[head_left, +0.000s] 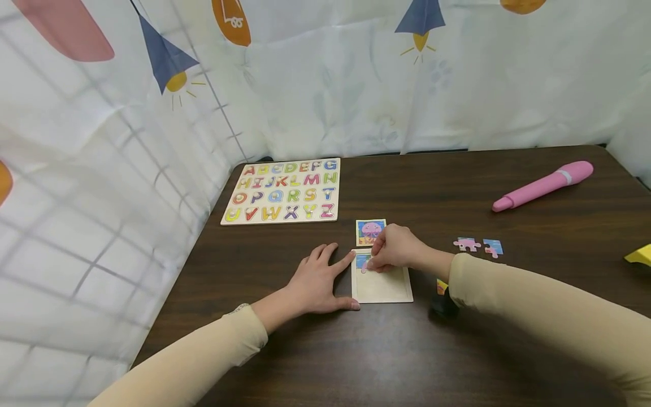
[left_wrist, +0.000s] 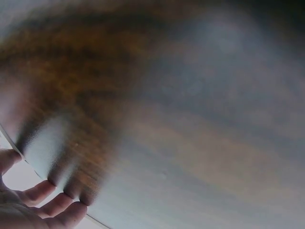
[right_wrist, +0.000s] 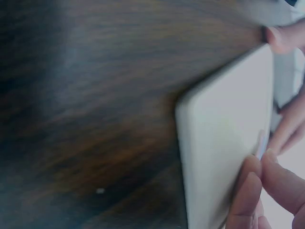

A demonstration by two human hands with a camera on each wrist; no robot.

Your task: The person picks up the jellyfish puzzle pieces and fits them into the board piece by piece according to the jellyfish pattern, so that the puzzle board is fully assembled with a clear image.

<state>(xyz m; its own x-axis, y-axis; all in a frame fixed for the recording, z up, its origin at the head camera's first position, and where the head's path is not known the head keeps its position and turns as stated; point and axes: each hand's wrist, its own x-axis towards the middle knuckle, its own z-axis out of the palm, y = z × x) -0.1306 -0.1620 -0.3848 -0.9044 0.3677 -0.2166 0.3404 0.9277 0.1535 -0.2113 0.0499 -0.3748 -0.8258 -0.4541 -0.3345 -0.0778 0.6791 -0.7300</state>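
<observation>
A small pale puzzle tray (head_left: pixel 383 288) lies on the dark table. At its upper left corner is a blue and pink puzzle piece (head_left: pixel 361 262), which my right hand (head_left: pixel 399 247) pinches between thumb and fingers. In the right wrist view, those fingertips (right_wrist: pixel 252 164) meet at the piece, low over the tray. Spread on the table, my left hand (head_left: pixel 317 280) touches the tray's left side with its thumb and index finger. Just beyond the tray sits a picture card (head_left: pixel 370 230) with a pink sea creature.
Two loose puzzle pieces (head_left: pixel 467 244) lie to the right, and a yellow and orange piece (head_left: pixel 441 286) shows beside the right wrist. An alphabet board (head_left: pixel 285 192) occupies the back left. A pink wand-like object (head_left: pixel 544 186) lies at back right; something yellow (head_left: pixel 639 255) is at the right edge.
</observation>
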